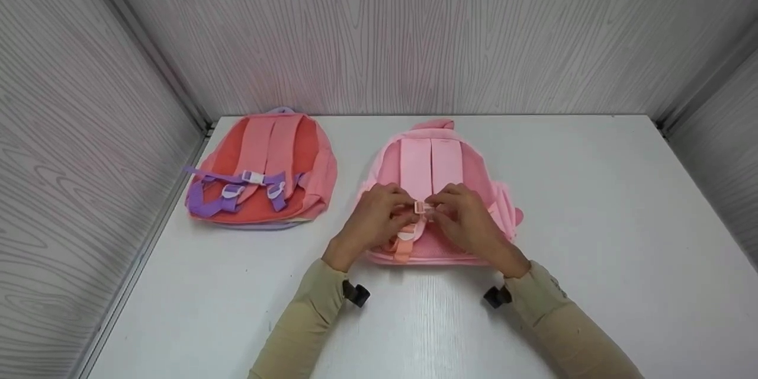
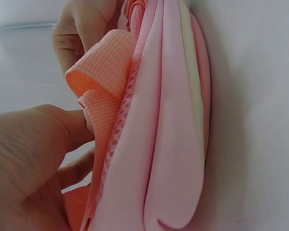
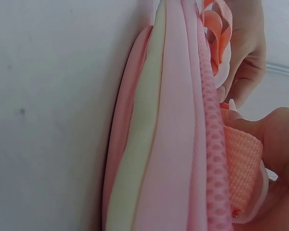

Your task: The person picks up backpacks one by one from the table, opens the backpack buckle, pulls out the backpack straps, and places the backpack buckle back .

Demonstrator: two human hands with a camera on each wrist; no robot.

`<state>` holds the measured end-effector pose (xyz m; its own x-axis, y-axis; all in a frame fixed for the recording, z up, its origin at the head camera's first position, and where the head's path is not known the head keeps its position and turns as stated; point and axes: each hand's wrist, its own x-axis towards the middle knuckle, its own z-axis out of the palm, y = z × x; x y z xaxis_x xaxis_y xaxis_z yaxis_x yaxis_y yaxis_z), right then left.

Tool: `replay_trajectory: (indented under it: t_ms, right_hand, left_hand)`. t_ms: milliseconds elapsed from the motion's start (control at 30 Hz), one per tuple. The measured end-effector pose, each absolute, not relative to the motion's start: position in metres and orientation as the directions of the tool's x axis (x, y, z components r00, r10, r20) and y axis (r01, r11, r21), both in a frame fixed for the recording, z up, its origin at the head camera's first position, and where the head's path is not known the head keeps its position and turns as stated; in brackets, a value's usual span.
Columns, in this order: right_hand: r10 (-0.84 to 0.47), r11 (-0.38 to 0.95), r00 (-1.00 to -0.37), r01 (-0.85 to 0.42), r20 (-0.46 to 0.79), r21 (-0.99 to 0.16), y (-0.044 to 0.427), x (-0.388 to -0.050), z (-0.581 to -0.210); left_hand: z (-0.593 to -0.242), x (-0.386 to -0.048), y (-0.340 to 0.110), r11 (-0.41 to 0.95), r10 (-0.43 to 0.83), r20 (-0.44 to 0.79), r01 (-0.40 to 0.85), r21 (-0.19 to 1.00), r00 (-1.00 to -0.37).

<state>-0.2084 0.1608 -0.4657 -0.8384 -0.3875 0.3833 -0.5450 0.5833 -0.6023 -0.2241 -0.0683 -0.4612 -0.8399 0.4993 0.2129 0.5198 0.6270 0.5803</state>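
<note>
A pink backpack [image 1: 477, 172] lies with its strap side up on the table, its two shoulder straps [image 1: 416, 166] side by side. Over its lower middle is a pale side-release buckle [image 1: 420, 207]. My left hand [image 1: 376, 216] pinches the buckle's left end between thumb and fingers. From the other side, my right hand [image 1: 474, 222] pinches its right end. The fingers partly cover the buckle, so whether its halves are locked cannot be told. Orange webbing [image 2: 106, 62] loops up beside the left hand. Below it hangs a strap adjuster [image 1: 406, 233].
To the left, a coral backpack [image 1: 325, 172] with purple webbing [image 1: 207, 207] lies strap side up, its white buckle [image 1: 253, 177] joined. Both bags rest on a white table [image 1: 592, 201]. Grey wood-grain panels [image 1: 414, 35] stand behind and at both sides.
</note>
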Motion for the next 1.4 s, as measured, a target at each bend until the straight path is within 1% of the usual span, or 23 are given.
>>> replay_trajectory:
  t_ms: [200, 467, 633, 800, 967, 1167, 1400]
  right_hand:
    - [-0.399, 0.550, -0.810, -0.586, 0.429, -0.595, 0.1615, -0.2093, -0.4649]
    - [-0.385, 0.547, -0.820, -0.573, 0.424, -0.611, 0.1626, -0.2091, -0.4654]
    - [-0.382, 0.546, -0.823, -0.569, 0.421, -0.616, 0.1640, -0.2088, -0.4660]
    - [-0.380, 0.538, -0.819, -0.573, 0.429, -0.618, 0.1640, -0.2099, -0.4640]
    - [-0.376, 0.543, -0.824, -0.567, 0.425, -0.620, 0.1633, -0.2095, -0.4637]
    - [-0.382, 0.536, -0.811, -0.586, 0.444, -0.608, 0.1635, -0.2090, -0.4652]
    - [-0.385, 0.530, -0.810, -0.586, 0.442, -0.612, 0.1630, -0.2085, -0.4642]
  left_hand:
    - [-0.4608, -0.2258, -0.0688, 0.593, 0.491, 0.213, 0.503, 0.628, -0.845]
    - [-0.4579, -0.2238, -0.0694, 0.571, 0.483, 0.195, 0.476, 0.669, -0.854]
    - [-0.4572, -0.2236, -0.0697, 0.569, 0.489, 0.196, 0.481, 0.667, -0.850]
    - [-0.4540, -0.2242, -0.0724, 0.547, 0.516, 0.218, 0.514, 0.661, -0.828]
    - [-0.4543, -0.2249, -0.0753, 0.540, 0.543, 0.207, 0.527, 0.657, -0.814]
    - [-0.4582, -0.2269, -0.0765, 0.520, 0.553, 0.238, 0.553, 0.651, -0.799]
    - [-0.4603, -0.2277, -0.0783, 0.498, 0.549, 0.249, 0.551, 0.670, -0.798]
